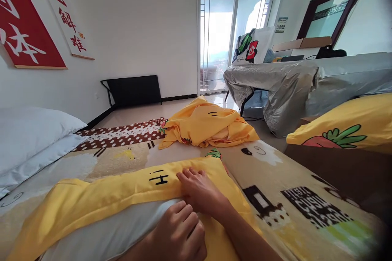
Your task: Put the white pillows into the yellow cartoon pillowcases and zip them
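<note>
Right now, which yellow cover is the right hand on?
The nearest cover, with a white pillow showing under its edge; the right hand rests on it, beside "Hi". The crumpled cover beyond and the cover at far right are untouched.

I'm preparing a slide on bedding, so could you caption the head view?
Right hand resting on a yellow pillowcase that partly covers a pale pillow, left hand curled close by.
</note>
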Available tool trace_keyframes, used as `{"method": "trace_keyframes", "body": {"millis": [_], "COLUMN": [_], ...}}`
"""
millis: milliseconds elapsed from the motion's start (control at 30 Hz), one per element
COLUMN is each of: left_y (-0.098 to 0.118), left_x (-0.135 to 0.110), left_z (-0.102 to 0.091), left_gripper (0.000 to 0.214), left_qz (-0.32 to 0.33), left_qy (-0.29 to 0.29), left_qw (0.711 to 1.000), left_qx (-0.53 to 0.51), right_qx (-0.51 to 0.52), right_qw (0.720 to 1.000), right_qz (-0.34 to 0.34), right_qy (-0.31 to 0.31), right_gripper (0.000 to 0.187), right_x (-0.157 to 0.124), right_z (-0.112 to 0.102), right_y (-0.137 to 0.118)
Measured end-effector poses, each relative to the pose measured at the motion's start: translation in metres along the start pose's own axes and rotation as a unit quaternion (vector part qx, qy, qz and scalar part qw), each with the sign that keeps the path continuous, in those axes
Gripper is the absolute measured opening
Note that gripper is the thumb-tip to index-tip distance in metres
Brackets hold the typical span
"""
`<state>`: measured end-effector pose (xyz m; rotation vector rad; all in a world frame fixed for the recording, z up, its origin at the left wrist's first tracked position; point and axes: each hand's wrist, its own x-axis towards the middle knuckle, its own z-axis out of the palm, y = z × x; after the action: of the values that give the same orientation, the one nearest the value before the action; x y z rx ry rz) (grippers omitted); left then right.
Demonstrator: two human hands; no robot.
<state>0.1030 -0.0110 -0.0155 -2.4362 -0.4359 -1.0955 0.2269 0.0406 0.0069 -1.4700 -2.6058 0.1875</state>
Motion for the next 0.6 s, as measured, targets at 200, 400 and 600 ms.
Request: {"method": "trace_keyframes", "body": {"millis": [200, 400, 600], "left_y": [-0.006, -0.016, -0.019], "left_x": [0.0, -0.001, 0.002], "left_z": [-0.001, 0.003, -0.001], "left_gripper": [0.014, 0.024, 0.061], "left_qz": [-0.097, -0.217, -0.288], "left_qy": [0.004, -0.123, -0.309], "left_qw": [0.993, 0.962, 0.901], "left_qx": [-0.069, -0.108, -0.099], "right_qx": [0.02, 0.008, -0.01], "right_qw": [0.994, 0.97, 0.952], "right_qz": [0.088, 0.16, 0.199], "right_qy": [0.054, 0.181, 0.234], "right_gripper": [0.029, 0.039, 0.037], "right_x": [0.007, -0.011, -0.026], "right_z": [-0.005, -0.032, -0.043], "right_y": [0.006, 0.015, 0.014]}}
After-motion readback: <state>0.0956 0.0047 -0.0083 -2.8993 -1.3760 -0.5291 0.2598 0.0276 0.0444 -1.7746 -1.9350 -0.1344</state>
